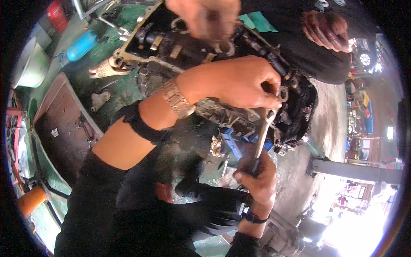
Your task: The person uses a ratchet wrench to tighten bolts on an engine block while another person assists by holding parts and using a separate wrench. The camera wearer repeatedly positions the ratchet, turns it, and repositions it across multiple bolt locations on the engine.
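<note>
My right hand (259,175) is wrapped round the dark handle of a ratchet wrench (263,136), whose metal shaft points up and away from me. My left hand (252,85), with a metal watch at its wrist, reaches across from the left. Its fingers are curled in a pinch right by the ratchet's head, and whatever they grip is hidden. Both hands are at the right end of a greasy, opened engine block (295,111). Over the block's far side hangs another person's blurred hand (205,17); a second, grease-blackened hand (327,32) rests at the far right.
A brown tray (64,124) with a few metal parts lies at left, near a pale bucket (33,64) and a blue bottle (82,45). Blue metal supports (233,143) show below the engine. A grey beam (355,169) stands at right.
</note>
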